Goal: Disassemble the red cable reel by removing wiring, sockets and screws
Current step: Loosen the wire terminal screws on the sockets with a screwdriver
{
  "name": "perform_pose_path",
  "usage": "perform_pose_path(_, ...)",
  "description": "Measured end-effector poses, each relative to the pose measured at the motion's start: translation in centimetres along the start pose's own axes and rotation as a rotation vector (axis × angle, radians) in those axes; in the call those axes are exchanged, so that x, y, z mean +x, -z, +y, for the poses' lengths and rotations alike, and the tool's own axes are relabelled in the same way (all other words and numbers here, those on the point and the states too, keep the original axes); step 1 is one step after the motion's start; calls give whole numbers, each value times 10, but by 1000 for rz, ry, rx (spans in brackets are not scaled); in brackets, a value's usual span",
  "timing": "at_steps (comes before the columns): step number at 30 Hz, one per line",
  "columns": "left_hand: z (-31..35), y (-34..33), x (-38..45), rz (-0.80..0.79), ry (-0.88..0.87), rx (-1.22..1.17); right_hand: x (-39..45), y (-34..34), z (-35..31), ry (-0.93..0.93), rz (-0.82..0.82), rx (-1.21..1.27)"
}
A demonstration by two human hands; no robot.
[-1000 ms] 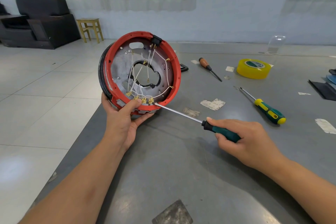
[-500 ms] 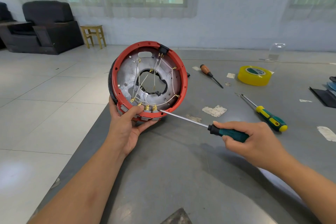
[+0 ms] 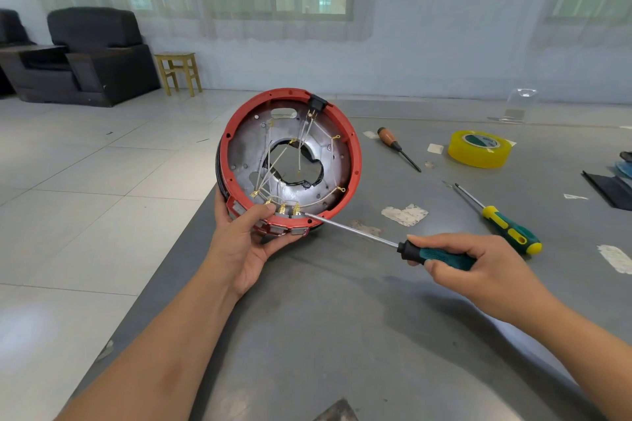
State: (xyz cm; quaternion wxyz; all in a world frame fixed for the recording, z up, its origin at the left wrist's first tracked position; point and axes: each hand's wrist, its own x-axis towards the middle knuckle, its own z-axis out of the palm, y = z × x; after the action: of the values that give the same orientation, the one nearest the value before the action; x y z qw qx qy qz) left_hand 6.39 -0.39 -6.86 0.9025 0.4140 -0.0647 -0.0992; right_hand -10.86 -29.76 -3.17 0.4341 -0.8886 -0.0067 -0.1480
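The red cable reel [image 3: 290,161] stands tilted on its edge at the worktop's [image 3: 342,335] left side, the left hand [image 3: 244,243] grasping its lower rim, while the right hand [image 3: 478,273] grasps a teal-handled screwdriver [image 3: 393,243] whose tip touches the brass terminals [image 3: 282,208], a yellow tape roll [image 3: 480,149] well beyond.

Red cable reel [image 3: 355,161] in left hand [image 3: 244,243], screwdriver [image 3: 403,248] in right hand [image 3: 478,270].

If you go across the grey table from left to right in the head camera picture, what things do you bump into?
Red reel held by the left hand → brown screwdriver → yellow tape → green and yellow screwdriver → black sheet at the right edge.
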Motion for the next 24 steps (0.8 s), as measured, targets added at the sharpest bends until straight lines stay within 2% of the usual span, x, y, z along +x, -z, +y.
perform_pose_path(7,-4,-3,-1,87,-47,-33,-4,-15,2,-53,-5,53)
perform_pose_path(16,-9,-7,-1,123,-58,-61,-7,-30,6,-130,-28,312)
perform_pose_path(24,-8,-6,-4,105,-53,-40,-9,-22,6,-66,-1,150)
